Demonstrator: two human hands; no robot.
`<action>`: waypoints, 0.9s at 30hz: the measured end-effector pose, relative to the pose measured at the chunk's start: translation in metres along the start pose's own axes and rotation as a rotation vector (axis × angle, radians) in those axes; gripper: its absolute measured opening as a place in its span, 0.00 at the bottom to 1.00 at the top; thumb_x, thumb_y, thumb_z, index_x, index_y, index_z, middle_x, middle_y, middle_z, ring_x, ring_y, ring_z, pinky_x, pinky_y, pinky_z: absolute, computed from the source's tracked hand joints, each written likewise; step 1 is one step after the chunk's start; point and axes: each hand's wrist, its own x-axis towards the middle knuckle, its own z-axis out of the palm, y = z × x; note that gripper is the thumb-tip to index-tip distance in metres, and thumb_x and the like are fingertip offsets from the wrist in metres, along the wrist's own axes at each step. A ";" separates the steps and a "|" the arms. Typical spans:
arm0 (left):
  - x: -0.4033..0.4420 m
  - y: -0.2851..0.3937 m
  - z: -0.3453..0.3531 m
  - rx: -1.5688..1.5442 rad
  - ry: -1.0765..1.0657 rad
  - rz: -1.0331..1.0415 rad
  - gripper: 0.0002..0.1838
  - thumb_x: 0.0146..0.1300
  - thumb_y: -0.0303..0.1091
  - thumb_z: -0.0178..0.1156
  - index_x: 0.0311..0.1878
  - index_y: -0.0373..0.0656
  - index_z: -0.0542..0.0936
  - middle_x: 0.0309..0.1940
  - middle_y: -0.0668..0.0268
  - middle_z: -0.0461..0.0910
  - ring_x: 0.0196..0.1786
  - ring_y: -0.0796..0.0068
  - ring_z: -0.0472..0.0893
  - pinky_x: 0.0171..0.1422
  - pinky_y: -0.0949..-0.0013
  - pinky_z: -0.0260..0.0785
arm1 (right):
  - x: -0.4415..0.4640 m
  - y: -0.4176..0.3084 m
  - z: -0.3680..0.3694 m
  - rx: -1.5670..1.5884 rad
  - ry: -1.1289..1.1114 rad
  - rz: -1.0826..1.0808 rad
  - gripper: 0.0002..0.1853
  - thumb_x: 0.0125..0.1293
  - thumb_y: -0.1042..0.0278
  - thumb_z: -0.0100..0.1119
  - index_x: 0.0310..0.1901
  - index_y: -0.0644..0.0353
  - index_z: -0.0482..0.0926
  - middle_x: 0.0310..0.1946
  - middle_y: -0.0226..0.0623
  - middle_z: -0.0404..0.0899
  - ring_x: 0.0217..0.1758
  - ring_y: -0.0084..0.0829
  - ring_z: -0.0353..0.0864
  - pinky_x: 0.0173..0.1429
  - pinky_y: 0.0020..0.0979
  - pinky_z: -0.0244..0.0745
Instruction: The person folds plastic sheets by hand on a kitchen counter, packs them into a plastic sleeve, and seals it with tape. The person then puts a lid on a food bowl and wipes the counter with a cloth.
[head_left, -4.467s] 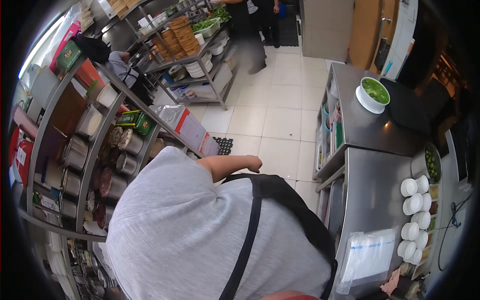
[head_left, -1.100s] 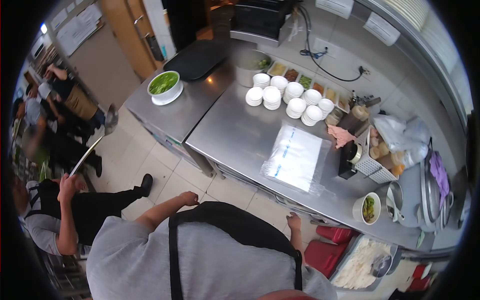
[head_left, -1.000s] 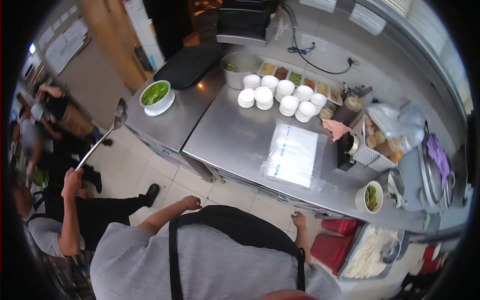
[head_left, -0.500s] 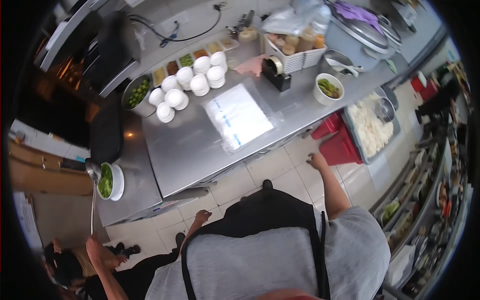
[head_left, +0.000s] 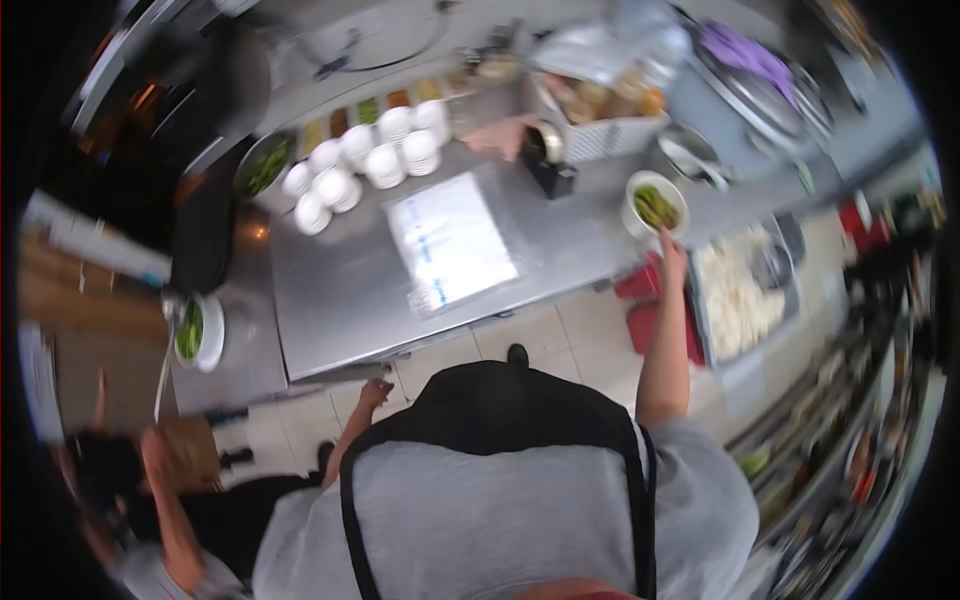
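My right hand [head_left: 673, 256] is at the near rim of a white bowl [head_left: 638, 220] of green food, on the right part of the steel counter [head_left: 350, 305]. Blur hides whether its fingers grip the rim. My left hand [head_left: 375, 392] hangs low in front of the counter's near edge, its fingers loosely bent and apart, nothing in them. A clear packet of white sheets [head_left: 455, 240] lies flat mid-counter. Behind it to the left stand several stacks of small white bowls [head_left: 385, 166].
Beside the white bowl is a metal bowl [head_left: 688, 150] with a spoon. A tub of white food [head_left: 740, 290] and red containers [head_left: 665, 330] are below right. At left, a co-worker's hand [head_left: 155, 450] holds a ladle by a bowl of greens [head_left: 210, 335].
My right hand has risen from beside the red containers to the white bowl's rim. The view has turned from the aisle to the counter. The co-worker's ladle has moved to the bowl of greens.
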 end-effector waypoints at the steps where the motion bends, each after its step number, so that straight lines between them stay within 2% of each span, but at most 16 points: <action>1: 0.005 0.003 0.001 0.110 0.007 0.028 0.21 0.48 0.54 0.59 0.28 0.42 0.79 0.21 0.58 0.78 0.30 0.60 0.80 0.39 0.63 0.72 | 0.017 0.003 -0.002 -0.090 -0.011 0.028 0.28 0.53 0.53 0.62 0.47 0.67 0.70 0.43 0.40 0.71 0.31 0.31 0.75 0.32 0.26 0.74; 2: -0.028 0.034 -0.015 0.033 0.115 -0.010 0.23 0.46 0.55 0.60 0.31 0.42 0.79 0.30 0.54 0.79 0.40 0.56 0.78 0.46 0.60 0.69 | 0.032 0.013 -0.003 -0.032 -0.009 0.010 0.27 0.53 0.54 0.62 0.48 0.66 0.70 0.42 0.40 0.71 0.33 0.34 0.75 0.33 0.27 0.75; 3: -0.007 0.019 0.000 0.041 0.121 0.069 0.24 0.45 0.55 0.60 0.34 0.42 0.78 0.37 0.53 0.78 0.45 0.55 0.76 0.48 0.59 0.68 | 0.033 0.016 -0.004 0.015 -0.041 -0.052 0.26 0.54 0.56 0.60 0.48 0.66 0.69 0.43 0.42 0.71 0.34 0.36 0.75 0.34 0.29 0.75; 4: 0.005 0.011 0.010 0.066 0.142 0.155 0.24 0.45 0.55 0.60 0.35 0.43 0.78 0.36 0.54 0.78 0.44 0.55 0.76 0.49 0.59 0.68 | 0.047 0.025 -0.006 0.154 -0.049 -0.040 0.24 0.55 0.58 0.59 0.48 0.67 0.69 0.43 0.45 0.70 0.35 0.39 0.75 0.35 0.31 0.76; 5: -0.042 0.072 -0.022 0.104 0.104 -0.032 0.23 0.46 0.54 0.60 0.37 0.44 0.78 0.36 0.54 0.78 0.44 0.55 0.76 0.49 0.59 0.68 | 0.057 0.030 -0.008 0.165 -0.039 -0.042 0.18 0.57 0.66 0.56 0.44 0.72 0.70 0.38 0.45 0.72 0.33 0.39 0.78 0.30 0.26 0.76; 7: -0.057 0.094 -0.026 0.048 0.153 -0.050 0.22 0.48 0.53 0.58 0.37 0.44 0.78 0.36 0.55 0.78 0.45 0.57 0.76 0.50 0.60 0.68 | 0.067 0.033 -0.007 0.153 0.001 -0.096 0.17 0.57 0.69 0.53 0.42 0.77 0.69 0.37 0.51 0.71 0.33 0.43 0.77 0.36 0.32 0.80; 9: -0.072 0.111 -0.027 0.004 0.163 -0.107 0.21 0.49 0.52 0.57 0.37 0.45 0.79 0.36 0.56 0.79 0.43 0.57 0.77 0.49 0.61 0.68 | 0.077 0.030 -0.012 0.130 -0.035 -0.085 0.16 0.55 0.73 0.51 0.40 0.81 0.68 0.37 0.51 0.70 0.34 0.43 0.75 0.37 0.34 0.82; 11: -0.079 0.114 -0.022 -0.018 0.156 -0.133 0.20 0.50 0.52 0.57 0.37 0.46 0.79 0.35 0.58 0.79 0.42 0.58 0.77 0.49 0.61 0.68 | 0.070 0.018 -0.014 0.095 -0.030 -0.090 0.15 0.55 0.73 0.51 0.37 0.80 0.70 0.34 0.50 0.71 0.32 0.41 0.75 0.35 0.33 0.82; 13: -0.082 0.110 -0.017 0.097 0.017 -0.119 0.21 0.50 0.52 0.55 0.41 0.45 0.78 0.39 0.57 0.78 0.46 0.58 0.76 0.51 0.61 0.67 | 0.047 -0.002 -0.013 0.045 -0.015 -0.131 0.14 0.54 0.71 0.54 0.33 0.80 0.71 0.34 0.48 0.72 0.32 0.38 0.74 0.34 0.31 0.82; 15: -0.088 0.105 -0.015 0.107 -0.001 -0.153 0.23 0.51 0.52 0.54 0.42 0.45 0.78 0.41 0.58 0.78 0.47 0.58 0.75 0.52 0.61 0.66 | 0.057 -0.003 -0.024 0.056 -0.050 -0.184 0.15 0.55 0.70 0.55 0.29 0.79 0.72 0.32 0.47 0.73 0.32 0.36 0.75 0.35 0.29 0.80; 18: -0.095 0.091 -0.015 0.120 -0.033 -0.208 0.23 0.51 0.53 0.55 0.43 0.44 0.78 0.44 0.57 0.76 0.49 0.57 0.74 0.54 0.60 0.66 | 0.032 -0.041 -0.020 0.008 -0.107 -0.148 0.14 0.56 0.70 0.55 0.31 0.78 0.73 0.32 0.46 0.75 0.31 0.35 0.76 0.37 0.29 0.80; 21: -0.088 0.068 -0.019 0.106 -0.028 -0.220 0.24 0.51 0.52 0.55 0.44 0.44 0.78 0.45 0.57 0.76 0.50 0.57 0.74 0.54 0.60 0.65 | -0.006 -0.073 0.000 -0.066 -0.119 -0.243 0.12 0.57 0.70 0.53 0.32 0.76 0.73 0.32 0.46 0.76 0.31 0.33 0.77 0.39 0.29 0.80; 24: -0.084 0.060 -0.034 0.074 0.023 -0.243 0.22 0.51 0.52 0.55 0.41 0.44 0.78 0.43 0.57 0.77 0.49 0.58 0.74 0.53 0.61 0.66 | -0.044 -0.098 0.032 0.016 -0.216 -0.311 0.11 0.57 0.71 0.53 0.33 0.73 0.73 0.27 0.41 0.75 0.29 0.30 0.76 0.41 0.29 0.80; 26: -0.079 0.051 -0.040 0.063 0.060 -0.234 0.21 0.51 0.52 0.55 0.39 0.45 0.79 0.41 0.58 0.78 0.48 0.59 0.75 0.52 0.61 0.66 | -0.067 -0.108 0.054 0.040 -0.306 -0.347 0.09 0.57 0.70 0.54 0.32 0.70 0.73 0.23 0.33 0.71 0.26 0.25 0.73 0.39 0.26 0.79; 27: -0.076 0.048 -0.042 0.058 0.059 -0.232 0.21 0.51 0.52 0.55 0.39 0.45 0.79 0.41 0.58 0.78 0.48 0.59 0.75 0.52 0.61 0.66 | -0.079 -0.113 0.065 0.036 -0.307 -0.351 0.09 0.57 0.70 0.54 0.32 0.70 0.73 0.23 0.33 0.71 0.26 0.25 0.73 0.39 0.26 0.79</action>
